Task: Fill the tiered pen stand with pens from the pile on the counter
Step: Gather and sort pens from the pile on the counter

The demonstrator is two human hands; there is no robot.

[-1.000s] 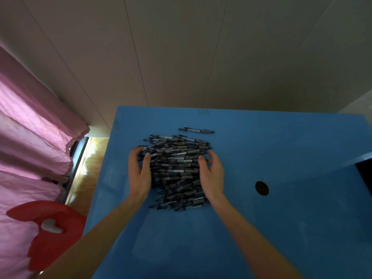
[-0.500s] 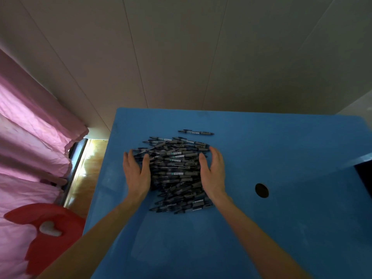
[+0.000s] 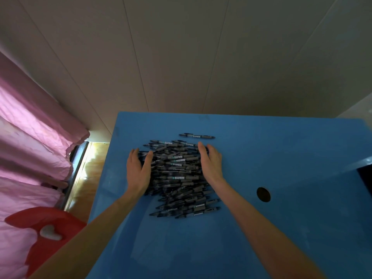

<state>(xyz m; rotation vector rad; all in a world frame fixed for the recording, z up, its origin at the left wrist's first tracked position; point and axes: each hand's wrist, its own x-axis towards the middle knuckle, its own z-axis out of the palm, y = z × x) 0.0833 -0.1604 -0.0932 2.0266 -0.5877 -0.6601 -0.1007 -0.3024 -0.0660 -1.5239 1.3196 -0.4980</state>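
A pile of dark grey pens [image 3: 179, 174] lies in the middle of the blue counter [image 3: 261, 238]. My left hand [image 3: 138, 170] presses flat against the pile's left side with straight fingers. On the right side of the pile, my right hand [image 3: 211, 164] presses in the same way, fingers straight. One single pen [image 3: 197, 136] lies apart just beyond the pile. No pen stand shows in view.
A round hole [image 3: 263, 194] sits in the counter to the right of the pile. A pink curtain [image 3: 30, 137] hangs at the left, with a red heart-shaped object [image 3: 46, 230] below it. A panelled wall stands behind the counter.
Both hands have slid a little farther up along the sides of the pile and still press it from left and right. The pens have barely shifted.
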